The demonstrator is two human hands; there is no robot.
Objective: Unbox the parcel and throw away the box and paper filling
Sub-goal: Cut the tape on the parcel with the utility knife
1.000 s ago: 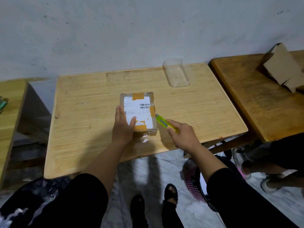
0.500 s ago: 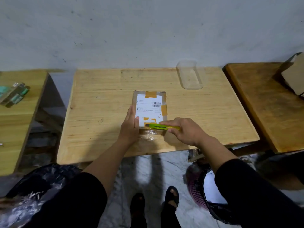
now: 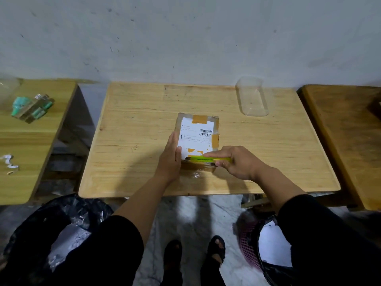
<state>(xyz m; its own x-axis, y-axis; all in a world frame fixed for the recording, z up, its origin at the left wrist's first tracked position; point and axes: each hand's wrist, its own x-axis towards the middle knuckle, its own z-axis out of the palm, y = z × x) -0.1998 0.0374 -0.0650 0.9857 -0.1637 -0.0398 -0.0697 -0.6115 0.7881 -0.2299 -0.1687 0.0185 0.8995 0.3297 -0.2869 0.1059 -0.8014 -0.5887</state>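
A small cardboard parcel (image 3: 197, 129) with a white shipping label and brown tape patches lies flat in the middle of the light wooden table (image 3: 132, 124). My left hand (image 3: 170, 156) presses on the parcel's left side, thumb on its top. A yellow-green utility knife (image 3: 208, 159) lies sideways along the parcel's near top edge, gripped in my right hand (image 3: 237, 162), whose index finger stretches along the knife. The blade tip, near my left thumb, is too small to make out.
A clear plastic container (image 3: 252, 98) lies at the table's back right. A bin with a black bag (image 3: 55, 230) stands on the floor at the left, a pink mesh basket (image 3: 250, 240) with a black bag at the right. Other wooden tables flank both sides; the left one holds green packages (image 3: 31, 107).
My right hand swung the knife from beside the parcel's right edge to lie across its near top edge, tip toward the left. My left hand stayed on the parcel. The camera turned left.
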